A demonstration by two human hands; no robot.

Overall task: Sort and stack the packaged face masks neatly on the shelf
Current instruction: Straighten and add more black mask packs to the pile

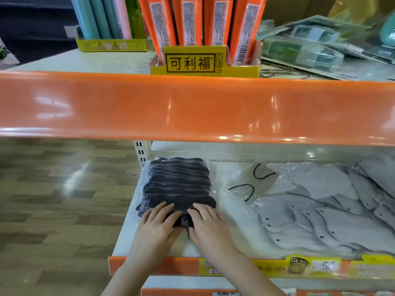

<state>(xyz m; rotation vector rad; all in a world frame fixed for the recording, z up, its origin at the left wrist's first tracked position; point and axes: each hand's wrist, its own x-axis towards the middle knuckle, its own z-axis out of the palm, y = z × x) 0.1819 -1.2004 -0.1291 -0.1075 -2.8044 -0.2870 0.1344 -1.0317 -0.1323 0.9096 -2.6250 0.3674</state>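
Stack of black masks (178, 184) at 12 o'clock of both hands; left hand (157, 224) and right hand (208, 225), fingers straight, press its near edge, apparently flat, on the shelf (235, 221).

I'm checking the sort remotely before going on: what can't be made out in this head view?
- Near end of the black mask stack: covered by the left hand and right hand.
- Grey mask packs: cut off by the right edge, so no count.
- Price label: blurred, unreadable.
- Back of the lower shelf: hidden behind the orange shelf edge.
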